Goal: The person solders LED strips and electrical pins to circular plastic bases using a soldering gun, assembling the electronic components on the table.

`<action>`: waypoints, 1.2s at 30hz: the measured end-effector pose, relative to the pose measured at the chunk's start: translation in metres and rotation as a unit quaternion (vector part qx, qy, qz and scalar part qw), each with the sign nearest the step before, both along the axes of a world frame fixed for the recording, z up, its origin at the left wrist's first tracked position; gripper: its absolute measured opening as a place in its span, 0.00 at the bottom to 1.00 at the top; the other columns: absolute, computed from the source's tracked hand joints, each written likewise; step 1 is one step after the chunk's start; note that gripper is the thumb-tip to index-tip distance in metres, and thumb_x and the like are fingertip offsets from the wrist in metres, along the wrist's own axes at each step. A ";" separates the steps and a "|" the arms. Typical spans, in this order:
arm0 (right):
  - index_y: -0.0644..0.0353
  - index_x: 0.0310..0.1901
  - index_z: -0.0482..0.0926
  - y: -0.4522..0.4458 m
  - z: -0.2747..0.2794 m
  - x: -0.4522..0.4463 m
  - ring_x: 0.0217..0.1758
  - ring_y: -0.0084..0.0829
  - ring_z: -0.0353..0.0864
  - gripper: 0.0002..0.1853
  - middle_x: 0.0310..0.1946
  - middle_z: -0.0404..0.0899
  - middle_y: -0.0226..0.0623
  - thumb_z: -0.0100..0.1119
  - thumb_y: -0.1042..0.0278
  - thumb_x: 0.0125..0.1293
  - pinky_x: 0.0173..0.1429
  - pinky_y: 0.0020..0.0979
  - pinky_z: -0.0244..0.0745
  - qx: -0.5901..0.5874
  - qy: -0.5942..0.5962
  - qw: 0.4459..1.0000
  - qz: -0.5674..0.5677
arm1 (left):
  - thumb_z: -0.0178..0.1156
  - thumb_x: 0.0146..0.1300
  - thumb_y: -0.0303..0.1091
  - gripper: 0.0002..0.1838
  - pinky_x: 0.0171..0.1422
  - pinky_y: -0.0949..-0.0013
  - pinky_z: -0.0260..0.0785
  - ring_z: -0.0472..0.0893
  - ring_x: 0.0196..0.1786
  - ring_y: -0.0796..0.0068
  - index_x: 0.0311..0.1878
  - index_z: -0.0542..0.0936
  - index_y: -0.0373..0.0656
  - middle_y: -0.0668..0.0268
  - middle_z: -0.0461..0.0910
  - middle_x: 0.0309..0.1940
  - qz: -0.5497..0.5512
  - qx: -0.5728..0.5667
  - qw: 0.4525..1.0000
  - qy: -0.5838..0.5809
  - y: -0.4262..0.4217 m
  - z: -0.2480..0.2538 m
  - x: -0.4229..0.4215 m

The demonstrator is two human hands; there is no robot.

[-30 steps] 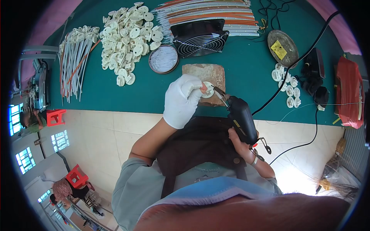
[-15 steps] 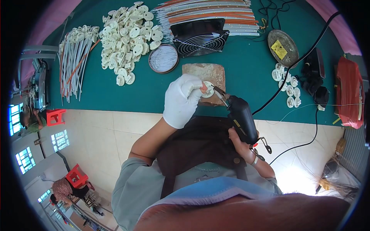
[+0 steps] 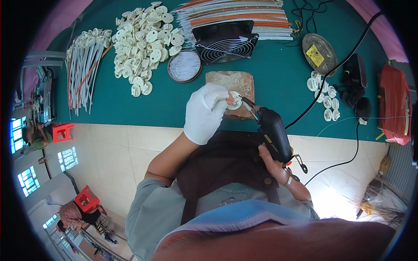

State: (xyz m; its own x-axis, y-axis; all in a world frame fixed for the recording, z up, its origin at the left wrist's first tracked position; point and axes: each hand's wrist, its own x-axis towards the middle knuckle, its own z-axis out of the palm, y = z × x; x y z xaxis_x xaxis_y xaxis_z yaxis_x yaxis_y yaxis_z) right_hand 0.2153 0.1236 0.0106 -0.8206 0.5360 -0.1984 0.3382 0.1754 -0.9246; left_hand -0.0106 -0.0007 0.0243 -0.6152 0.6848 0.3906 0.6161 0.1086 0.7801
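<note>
My left hand [image 3: 205,111], in a white glove with a bare fingertip, is closed at the left edge of a small round white plastic disc [image 3: 235,101]. The disc lies on a worn brick [image 3: 233,80]. What exactly the fingertips pinch is partly hidden. Bare and wrapped around the handle, my right hand [image 3: 274,163] holds a black soldering gun [image 3: 274,135]. Its thin metal tip points up and left, reaching the right side of the disc.
Behind the brick stand a black fan [image 3: 226,43] and a round tin of thin white pieces [image 3: 185,66]. A heap of white discs [image 3: 148,43] lies left. At right are a metal dish [image 3: 328,48] with a yellow sponge [image 3: 315,56], several discs [image 3: 327,102] and a black cable [image 3: 320,98].
</note>
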 end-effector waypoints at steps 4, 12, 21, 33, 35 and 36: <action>0.66 0.51 0.72 0.000 -0.002 0.001 0.34 0.33 0.84 0.23 0.34 0.82 0.42 0.70 0.68 0.56 0.39 0.31 0.77 0.004 0.000 1.000 0.000 | 0.60 0.63 0.24 0.01 0.39 0.71 0.70 0.78 0.33 0.68 0.36 0.77 0.41 0.62 0.76 0.33 -0.003 0.001 1.000 -0.005 0.001 0.001 0.000; 0.66 0.51 0.72 0.000 -0.006 0.002 0.33 0.34 0.84 0.23 0.34 0.82 0.42 0.70 0.68 0.56 0.39 0.32 0.77 0.002 -0.005 1.000 -0.001 | 0.59 0.62 0.23 0.02 0.39 0.70 0.70 0.78 0.33 0.67 0.36 0.77 0.41 0.62 0.77 0.33 -0.002 0.009 1.000 -0.011 0.002 0.002 -0.001; 0.66 0.50 0.72 -0.002 -0.010 0.004 0.34 0.35 0.84 0.23 0.34 0.82 0.43 0.70 0.68 0.56 0.39 0.33 0.77 0.006 -0.001 1.000 -0.005 | 0.60 0.63 0.25 0.01 0.39 0.70 0.70 0.78 0.33 0.67 0.35 0.77 0.41 0.62 0.77 0.33 0.004 -0.002 1.000 -0.012 0.002 0.001 -0.001; 0.65 0.50 0.74 0.002 -0.016 0.010 0.37 0.25 0.82 0.20 0.35 0.81 0.37 0.69 0.69 0.57 0.40 0.26 0.76 -0.061 0.015 0.998 -0.010 | 0.61 0.61 0.30 0.03 0.36 0.63 0.70 0.79 0.32 0.59 0.34 0.76 0.45 0.64 0.78 0.31 0.017 0.011 1.000 -0.006 0.004 -0.002 -0.001; 0.65 0.50 0.75 -0.001 -0.017 0.007 0.38 0.25 0.82 0.19 0.37 0.82 0.36 0.68 0.70 0.58 0.41 0.27 0.77 -0.084 0.040 0.995 -0.031 | 0.61 0.61 0.28 0.03 0.37 0.66 0.70 0.78 0.33 0.62 0.35 0.76 0.44 0.64 0.78 0.32 0.014 0.006 1.000 -0.008 0.004 -0.001 -0.001; 0.64 0.51 0.73 -0.002 -0.016 0.006 0.36 0.23 0.79 0.17 0.38 0.79 0.35 0.64 0.70 0.62 0.40 0.26 0.75 -0.092 0.048 0.994 -0.024 | 0.60 0.62 0.26 0.02 0.39 0.68 0.70 0.78 0.33 0.65 0.35 0.76 0.42 0.63 0.77 0.33 0.009 0.002 1.000 -0.010 0.002 0.000 -0.001</action>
